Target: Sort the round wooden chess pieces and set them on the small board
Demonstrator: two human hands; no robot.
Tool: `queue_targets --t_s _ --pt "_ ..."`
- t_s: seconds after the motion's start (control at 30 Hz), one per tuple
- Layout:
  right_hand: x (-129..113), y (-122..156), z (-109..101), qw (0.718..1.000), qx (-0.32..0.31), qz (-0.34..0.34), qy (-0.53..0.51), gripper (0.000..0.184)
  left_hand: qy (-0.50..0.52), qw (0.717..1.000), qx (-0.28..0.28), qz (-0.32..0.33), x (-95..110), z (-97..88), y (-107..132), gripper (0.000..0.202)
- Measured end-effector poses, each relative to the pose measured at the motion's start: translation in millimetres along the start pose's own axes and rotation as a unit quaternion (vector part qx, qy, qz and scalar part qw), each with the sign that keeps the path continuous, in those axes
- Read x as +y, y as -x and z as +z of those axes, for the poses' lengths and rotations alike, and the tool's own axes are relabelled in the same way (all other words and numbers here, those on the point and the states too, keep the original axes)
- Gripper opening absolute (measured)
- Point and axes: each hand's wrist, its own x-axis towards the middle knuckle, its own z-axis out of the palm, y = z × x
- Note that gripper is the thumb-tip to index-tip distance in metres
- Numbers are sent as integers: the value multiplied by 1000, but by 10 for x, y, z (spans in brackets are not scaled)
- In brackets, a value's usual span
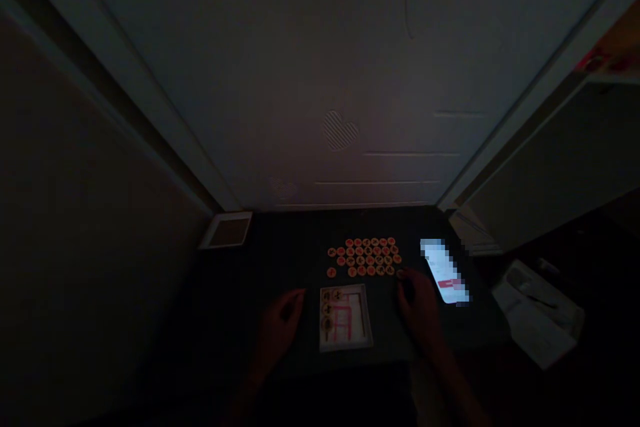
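Note:
The scene is very dark. A small light tray with red grid lines (356,320) lies on a dark table and holds three round pieces along its left and top edges. Behind it several orange round pieces (367,257) lie in rows. My left hand (281,327) rests on the table just left of the tray, fingers loosely curled, nothing seen in it. My right hand (419,307) lies right of the tray, its fingertips by the nearest piece at the cluster's right end; whether it grips one is hidden by the dark.
A lit phone (445,271) lies right of the pieces, beside my right hand. A flat box lid (227,231) sits at the table's back left corner. A white wall or door (325,80) rises behind. Pale packaging (537,320) lies on the right.

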Motion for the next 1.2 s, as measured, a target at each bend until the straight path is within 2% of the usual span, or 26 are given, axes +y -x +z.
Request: queue_targets --t_s 0.13,0.33,0.43,0.57,0.7,0.83,0.97,1.2 --pt "-3 -16 8 1000 -3 -10 12 27 18 1000 4 -4 31 48 45 30" --pt "-154 -4 -99 999 2 37 -34 28 72 997 -20 -11 179 51 56 27" --pt "-374 31 -181 995 -19 42 -84 29 110 992 -50 -23 359 42 76 27" --pt "-771 91 -238 988 -56 -8 -142 26 195 972 -119 -62 643 92 106 29" --pt "-1091 138 -218 979 -87 -61 -175 24 252 950 -172 -64 819 179 128 27" --pt "-1235 167 -174 968 -112 -108 -198 29 259 947 -185 -52 848 230 158 26" --pt "-1286 205 -148 963 -113 -126 -212 33 272 938 -196 -83 817 255 186 26" --pt "-1332 223 -129 970 -94 -37 -223 21 313 925 -192 -95 834 246 187 28"
